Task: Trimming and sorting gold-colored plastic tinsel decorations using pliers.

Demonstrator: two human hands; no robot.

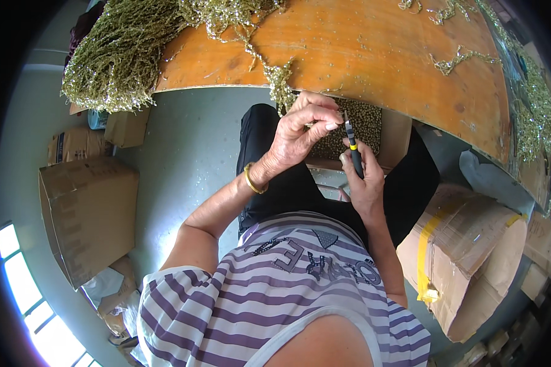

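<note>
My left hand (pixel 301 129) is raised just below the table's edge, thumb and forefinger pinched together. A gold glittery garland (pixel 280 85) hangs over the edge and runs behind this hand. A bit of gold shows between the fingers, though the pinched end is mostly hidden. My right hand (pixel 365 177) is wrapped round a slim hand tool (pixel 353 147) with a dark handle, a yellow band and a narrow metal tip. The tip points up, close beside my left fingertips. Below both hands, a cardboard box (pixel 396 140) of small gold beads (pixel 367 125) stands between my knees.
A thick heap of gold garland (pixel 119 52) hangs off the left of the wooden table (pixel 355 43); loose strands (pixel 462 59) lie at its right. More garland (pixel 542 110) hangs beyond the right edge. Cardboard cartons stand on the floor at left (pixel 95 214) and right (pixel 459 244).
</note>
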